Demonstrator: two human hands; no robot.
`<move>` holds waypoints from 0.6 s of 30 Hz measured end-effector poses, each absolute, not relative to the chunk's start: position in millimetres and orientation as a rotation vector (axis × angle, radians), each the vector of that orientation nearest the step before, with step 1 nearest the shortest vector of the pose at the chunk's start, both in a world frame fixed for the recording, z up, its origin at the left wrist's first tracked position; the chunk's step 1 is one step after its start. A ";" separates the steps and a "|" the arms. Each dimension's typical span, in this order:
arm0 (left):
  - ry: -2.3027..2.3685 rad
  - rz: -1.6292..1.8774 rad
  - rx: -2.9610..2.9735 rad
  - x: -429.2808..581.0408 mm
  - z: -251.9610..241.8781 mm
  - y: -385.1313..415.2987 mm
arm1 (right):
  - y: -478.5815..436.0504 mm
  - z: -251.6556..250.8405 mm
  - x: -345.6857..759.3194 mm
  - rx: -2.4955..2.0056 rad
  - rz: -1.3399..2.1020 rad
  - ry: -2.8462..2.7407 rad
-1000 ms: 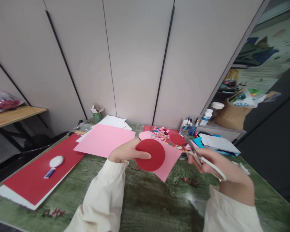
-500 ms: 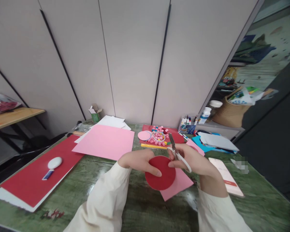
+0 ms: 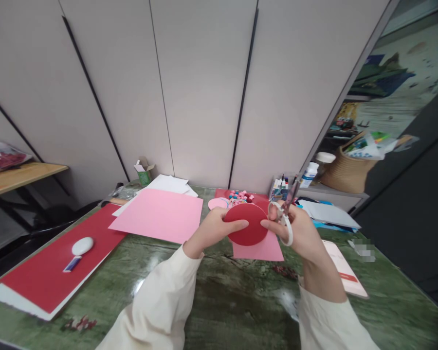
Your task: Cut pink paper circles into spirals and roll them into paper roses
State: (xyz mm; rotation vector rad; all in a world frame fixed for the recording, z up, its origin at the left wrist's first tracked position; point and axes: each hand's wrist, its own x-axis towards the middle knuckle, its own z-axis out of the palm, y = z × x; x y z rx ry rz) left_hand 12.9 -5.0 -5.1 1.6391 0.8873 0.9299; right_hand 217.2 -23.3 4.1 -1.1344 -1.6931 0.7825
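Observation:
A red paper circle (image 3: pixel 246 232) is held up in front of me over the table, with a pink paper sheet (image 3: pixel 259 252) behind and below it. My left hand (image 3: pixel 219 226) is closed on the circle's left edge, thumb on top. Scissors (image 3: pixel 287 206) with white handles hang in my right hand (image 3: pixel 301 228), blades pointing up and away. The right thumb also presses the circle's right edge. Whether the pink sheet is gripped together with the circle is hidden by the circle and fingers.
Pink sheets (image 3: pixel 160 214) and a red sheet (image 3: pixel 95 233) bearing a white oval object (image 3: pixel 82 246) lie left. Beyond my hands are a pink circle (image 3: pixel 217 203) and small pink pieces (image 3: pixel 241 195). At right are a phone (image 3: pixel 345 272), a marker box (image 3: pixel 279 187) and papers (image 3: pixel 330 214).
Both hands have lifted the red circle away from me and tilted it flatter. The pink sheet has moved up with it. The scissors have swung to the right and now point upward.

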 end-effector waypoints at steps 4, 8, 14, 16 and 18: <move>0.898 0.879 1.718 14.0 -5.3 -10.9 | -24.3 5.8 219.3 -1.161 0.759 -1.716; 0.911 0.800 1.759 13.0 -5.8 -12.8 | -22.2 4.3 218.9 -1.180 0.753 -1.742; 0.946 0.952 1.639 8.4 -5.5 -7.3 | -23.4 7.9 215.8 -1.171 0.711 -1.557; 0.961 1.092 1.513 6.6 -8.6 -2.1 | -29.1 12.6 221.5 -1.203 0.631 -1.512; 0.948 1.242 1.368 5.2 -12.4 2.9 | -37.6 16.6 229.8 -1.203 0.542 -1.506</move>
